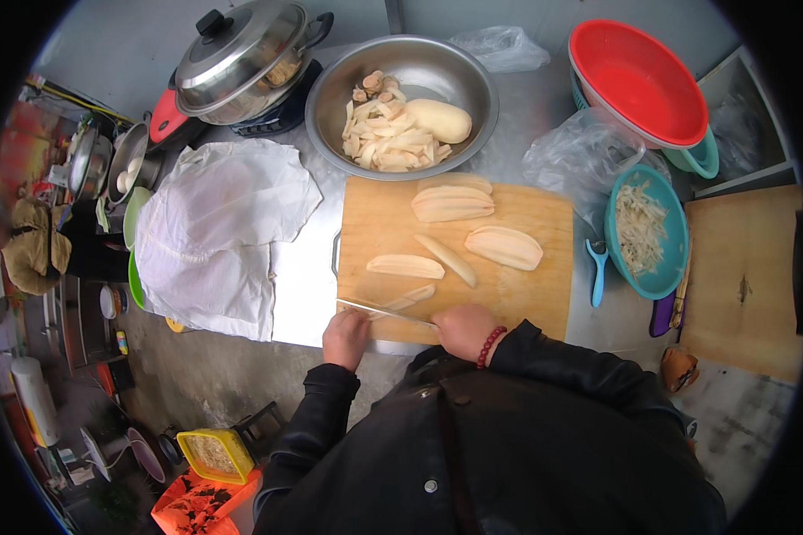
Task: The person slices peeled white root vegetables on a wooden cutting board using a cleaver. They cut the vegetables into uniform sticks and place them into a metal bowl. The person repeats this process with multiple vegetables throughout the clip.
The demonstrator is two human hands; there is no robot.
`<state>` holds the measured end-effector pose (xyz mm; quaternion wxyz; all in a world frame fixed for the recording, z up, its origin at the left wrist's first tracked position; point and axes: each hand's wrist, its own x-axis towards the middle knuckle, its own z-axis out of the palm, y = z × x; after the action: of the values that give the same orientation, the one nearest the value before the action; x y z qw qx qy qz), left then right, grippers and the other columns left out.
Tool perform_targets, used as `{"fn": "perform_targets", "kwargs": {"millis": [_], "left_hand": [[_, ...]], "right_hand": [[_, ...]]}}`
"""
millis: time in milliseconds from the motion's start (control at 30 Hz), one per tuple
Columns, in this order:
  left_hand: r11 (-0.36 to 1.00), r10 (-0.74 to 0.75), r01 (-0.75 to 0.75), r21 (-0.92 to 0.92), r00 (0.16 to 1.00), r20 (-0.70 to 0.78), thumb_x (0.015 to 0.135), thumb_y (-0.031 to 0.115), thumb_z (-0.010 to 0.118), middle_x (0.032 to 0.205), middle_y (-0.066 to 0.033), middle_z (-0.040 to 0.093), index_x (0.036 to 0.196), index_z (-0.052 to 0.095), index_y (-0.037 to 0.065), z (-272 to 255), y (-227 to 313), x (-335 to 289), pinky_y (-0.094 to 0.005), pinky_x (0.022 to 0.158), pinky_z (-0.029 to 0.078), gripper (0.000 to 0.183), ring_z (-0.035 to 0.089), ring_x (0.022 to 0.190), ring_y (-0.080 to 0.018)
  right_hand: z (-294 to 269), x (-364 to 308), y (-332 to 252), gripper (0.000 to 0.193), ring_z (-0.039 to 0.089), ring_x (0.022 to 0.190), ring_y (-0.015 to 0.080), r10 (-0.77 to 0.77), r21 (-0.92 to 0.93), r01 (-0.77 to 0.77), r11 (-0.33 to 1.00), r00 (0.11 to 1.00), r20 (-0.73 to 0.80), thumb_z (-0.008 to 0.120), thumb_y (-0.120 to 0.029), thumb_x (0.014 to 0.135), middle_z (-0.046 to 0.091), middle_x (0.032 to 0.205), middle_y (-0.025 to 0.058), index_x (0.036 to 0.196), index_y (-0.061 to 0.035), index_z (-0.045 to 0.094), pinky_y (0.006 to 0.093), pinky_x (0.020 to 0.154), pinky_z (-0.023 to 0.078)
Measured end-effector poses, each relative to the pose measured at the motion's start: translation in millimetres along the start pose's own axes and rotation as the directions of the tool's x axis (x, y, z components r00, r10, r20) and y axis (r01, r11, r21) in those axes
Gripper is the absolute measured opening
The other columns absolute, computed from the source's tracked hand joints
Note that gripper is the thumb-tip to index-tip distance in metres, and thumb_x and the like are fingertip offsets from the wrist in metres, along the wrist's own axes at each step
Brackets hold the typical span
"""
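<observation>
My right hand (466,333), with a red bead bracelet on its wrist, is closed around a kitchen knife whose thin blade (388,312) points left across the near edge of the wooden cutting board (535,308). My left hand (345,337) is curled down by the blade's tip, holding pale root strips (410,299), partly under the blade. Its fingertips are mostly hidden. Farther up the board lie long pale root slices (504,247), one single slice (406,266), a narrow wedge (446,260) and a fanned stack (452,203).
Behind the board stands a steel bowl (468,152) with a peeled root (439,120) and cut pieces. To the right are a blue peeler (599,272), a teal basket (674,276) of shreds and a red basin (638,80). A white cloth (214,236) and lidded pot (241,67) stand left.
</observation>
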<state>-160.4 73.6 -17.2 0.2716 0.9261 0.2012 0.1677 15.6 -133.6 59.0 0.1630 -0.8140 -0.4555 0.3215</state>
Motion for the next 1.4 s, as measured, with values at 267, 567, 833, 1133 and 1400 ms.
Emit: {"fn": "perform_targets", "kwargs": {"millis": [267,567,833,1133,1400], "left_hand": [[0.995,0.033,-0.021,-0.093,0.990,0.134,0.080,0.008,0.076,0.096,-0.0122,0.070,0.093,0.070,0.006,-6.3,8.6,3.2,-0.0420,0.080,0.055,0.014,0.066,0.093,-0.0336],[0.967,0.247,-0.253,0.019,0.955,0.164,0.077,0.029,0.082,0.114,-0.0142,0.060,0.125,0.060,0.006,44.3,49.7,35.6,-0.0457,0.086,0.046,0.057,0.057,0.103,-0.0339],[0.927,0.355,-0.371,0.044,0.911,0.207,0.083,0.024,0.076,0.104,-0.0101,0.064,0.115,0.064,0.010,51.1,48.6,58.8,-0.0426,0.075,0.051,0.037,0.062,0.094,-0.0311],[0.862,0.498,-0.476,0.175,0.859,-0.115,0.083,0.013,0.075,0.105,-0.0103,0.064,0.115,0.067,0.011,-18.0,80.0,204.9,-0.0393,0.075,0.053,0.033,0.064,0.095,-0.0307],[0.862,0.495,-0.466,0.201,0.858,-0.135,0.078,0.029,0.084,0.128,-0.0160,0.059,0.135,0.057,0.011,-32.9,86.1,284.7,-0.0431,0.096,0.049,0.066,0.057,0.116,-0.0372]], "right_hand": [[-17.7,-29.4,20.7,0.023,0.064,0.072,0.0380,0.089,0.300,0.017,0.954,0.938,-0.334,0.060,-0.029,0.094,0.066,0.075,0.0161,0.091,-0.0099,0.072,0.0482,0.064,0.050],[-20.3,-57.9,44.8,0.023,0.064,0.071,0.0384,0.239,0.323,-0.120,0.939,0.902,-0.360,0.062,-0.028,0.092,0.065,0.073,0.0172,0.088,-0.0074,0.071,0.0479,0.063,0.049],[-20.5,-75.4,52.1,0.021,0.063,0.069,0.0381,0.261,0.322,-0.131,0.937,0.877,-0.402,0.063,-0.026,0.092,0.064,0.071,0.0163,0.089,-0.0078,0.071,0.0477,0.062,0.050],[-16.1,-96.6,60.6,0.018,0.066,0.070,0.0366,0.313,0.402,-0.109,0.909,0.816,-0.486,0.065,-0.024,0.090,0.067,0.075,0.0157,0.094,-0.0081,0.075,0.0443,0.063,0.053],[-11.2,-109.8,62.8,0.017,0.065,0.071,0.0365,0.352,0.391,-0.153,0.908,0.785,-0.509,0.067,-0.023,0.089,0.066,0.074,0.0153,0.094,-0.0076,0.074,0.0454,0.062,0.051]]}}
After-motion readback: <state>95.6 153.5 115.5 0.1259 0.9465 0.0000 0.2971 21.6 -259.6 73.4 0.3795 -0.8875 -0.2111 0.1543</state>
